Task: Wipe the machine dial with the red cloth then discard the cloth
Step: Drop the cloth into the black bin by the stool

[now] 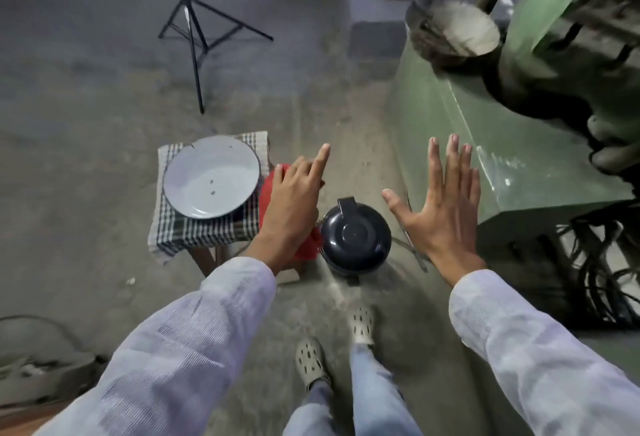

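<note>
Head view, looking down at concrete floor (86,106). Left hand (294,193) near frame centre, at 9 o'clock of the dark round bin: index finger straight and pointing toward 12 o'clock, other fingers partly curled, palm down over the red cloth (268,193); whether actually gripping or only resting on it cannot be told. Red cloth lying on the right edge of the stool (204,259), showing at 10 o'clock and at 5 o'clock of the left hand, lower corner hanging beside the bin. Checked cloth (207,231) draped over the stool top, white enamel plate (211,177) resting on it, at 9 o'clock of the left hand. Dark round bin (356,240) with closed lid on the floor, between the two hands and slightly below them. Right hand (441,203) at 3 o'clock of the bin: fully spread, fingers straight, thumb out, empty, touching nothing. Green machine (502,165) at 2 o'clock, round grey dial (457,27) on its upper part, blurred, well apart from the cloth. Black tripod (197,30) at 11 o'clock. White sleeves, jeans and perforated clogs (311,363) at 6 o'clock.
</note>
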